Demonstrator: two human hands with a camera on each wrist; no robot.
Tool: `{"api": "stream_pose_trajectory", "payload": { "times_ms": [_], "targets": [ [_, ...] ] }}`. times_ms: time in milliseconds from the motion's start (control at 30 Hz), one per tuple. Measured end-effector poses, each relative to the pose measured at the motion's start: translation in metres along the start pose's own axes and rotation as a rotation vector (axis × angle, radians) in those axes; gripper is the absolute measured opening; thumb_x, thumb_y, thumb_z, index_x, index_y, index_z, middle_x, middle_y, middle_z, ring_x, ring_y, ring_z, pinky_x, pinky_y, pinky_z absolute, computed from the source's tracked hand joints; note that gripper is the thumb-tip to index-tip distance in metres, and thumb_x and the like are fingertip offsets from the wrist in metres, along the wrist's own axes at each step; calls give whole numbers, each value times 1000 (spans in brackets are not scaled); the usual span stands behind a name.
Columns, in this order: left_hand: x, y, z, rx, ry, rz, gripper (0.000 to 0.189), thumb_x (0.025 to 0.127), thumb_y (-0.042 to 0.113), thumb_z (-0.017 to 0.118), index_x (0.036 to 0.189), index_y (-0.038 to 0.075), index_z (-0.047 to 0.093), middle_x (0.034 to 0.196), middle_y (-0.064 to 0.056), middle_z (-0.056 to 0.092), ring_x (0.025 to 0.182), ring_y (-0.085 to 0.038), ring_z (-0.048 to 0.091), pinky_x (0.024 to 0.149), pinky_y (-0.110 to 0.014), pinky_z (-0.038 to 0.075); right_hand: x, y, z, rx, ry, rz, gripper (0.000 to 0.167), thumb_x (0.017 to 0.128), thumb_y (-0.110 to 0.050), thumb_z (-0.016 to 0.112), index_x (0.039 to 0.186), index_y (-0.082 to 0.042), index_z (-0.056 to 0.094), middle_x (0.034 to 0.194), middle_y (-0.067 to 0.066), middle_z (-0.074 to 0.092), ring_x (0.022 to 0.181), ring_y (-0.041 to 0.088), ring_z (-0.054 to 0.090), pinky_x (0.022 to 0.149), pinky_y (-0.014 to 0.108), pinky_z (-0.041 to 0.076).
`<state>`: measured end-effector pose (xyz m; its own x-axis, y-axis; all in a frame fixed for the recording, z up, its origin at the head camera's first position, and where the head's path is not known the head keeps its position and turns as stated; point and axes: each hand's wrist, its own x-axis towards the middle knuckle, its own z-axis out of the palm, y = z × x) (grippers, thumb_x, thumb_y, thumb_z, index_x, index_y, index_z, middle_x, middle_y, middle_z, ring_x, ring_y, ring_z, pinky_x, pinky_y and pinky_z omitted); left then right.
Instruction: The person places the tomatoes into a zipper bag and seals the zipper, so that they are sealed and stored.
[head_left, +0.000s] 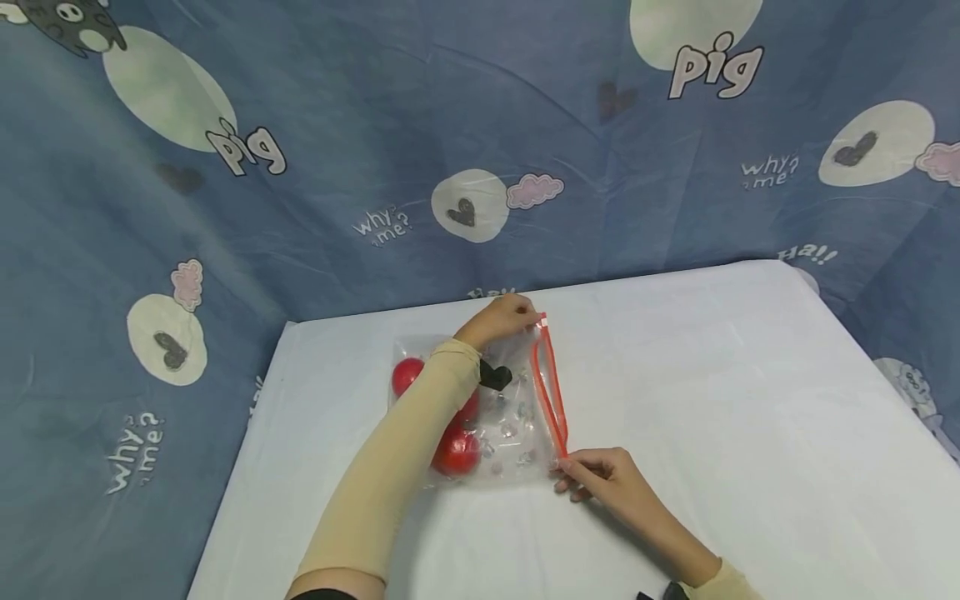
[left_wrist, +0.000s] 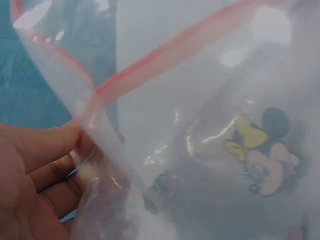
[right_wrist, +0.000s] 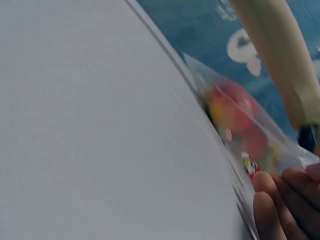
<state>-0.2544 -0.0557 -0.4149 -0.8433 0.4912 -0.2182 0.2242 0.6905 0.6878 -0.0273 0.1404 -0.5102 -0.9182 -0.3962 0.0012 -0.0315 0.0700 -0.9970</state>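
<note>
A clear zip bag [head_left: 517,425] with cartoon prints lies on the white table, its red-edged mouth to the right. The two red zip strips [head_left: 551,392] bow apart between the ends. Inside, at the left, are several red, round, apple-like fruits [head_left: 456,452], partly hidden behind the left forearm; yellow patches show on one fruit [right_wrist: 232,105] in the right wrist view. My left hand [head_left: 501,319] pinches the far end of the mouth between thumb and fingers. At the near end, the thumb and fingers of my right hand [head_left: 603,479] pinch the other corner.
The white table [head_left: 712,375] extends to the right of the bag. Behind it and at the sides hangs a blue printed cloth [head_left: 337,125]. A small black object [head_left: 672,591] shows at the bottom edge beside the right sleeve.
</note>
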Motion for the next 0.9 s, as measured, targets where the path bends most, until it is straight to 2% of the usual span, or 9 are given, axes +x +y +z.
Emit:
{"api": "stream_pose_trajectory", "payload": {
  "times_ms": [200,333,533,633,767,900],
  "targets": [
    [-8,-17,-14,-69,96,-1,30,109,25,52,91,4,64,92,-7,62,82,-18,54,73,-27,43,1,-3,-19,-16,77,6,31,104,-11,59,117,16,69,103,31,75,86,7,76,71,31,65],
    [-15,-29,-25,-134,170,-16,30,109,25,52,93,4,65,90,-7,67,84,-18,62,75,-27,50,4,-6,-34,-25,157,-5,31,105,-10,57,117,17,68,100,30,75,85,9,77,70,31,65],
    [-40,-52,-39,-319,281,-71,32,108,26,53,108,-3,65,96,-12,69,87,-21,65,87,-36,56,25,-11,-64,-86,306,-15,32,106,-16,59,113,13,70,96,14,79,83,6,75,69,29,64],
    [-56,-63,-36,-413,348,-88,30,108,26,54,107,-3,63,90,-8,66,83,-19,62,83,-32,55,40,-15,-79,-123,365,-6,35,105,-21,60,113,11,71,96,5,80,83,1,74,70,27,64],
    [-80,-73,-21,-510,459,-91,24,107,23,56,100,1,62,80,2,61,76,-11,58,72,-24,52,62,-23,-93,-119,424,-16,40,105,-26,61,116,12,69,89,-14,77,83,-2,72,69,25,63],
    [-107,-76,-5,-605,561,-105,21,106,20,57,98,1,61,77,5,63,74,-8,60,70,-21,53,82,-34,-99,-119,448,-20,43,104,-29,62,117,11,69,86,-18,75,82,-4,71,69,23,63]
  ]
}}
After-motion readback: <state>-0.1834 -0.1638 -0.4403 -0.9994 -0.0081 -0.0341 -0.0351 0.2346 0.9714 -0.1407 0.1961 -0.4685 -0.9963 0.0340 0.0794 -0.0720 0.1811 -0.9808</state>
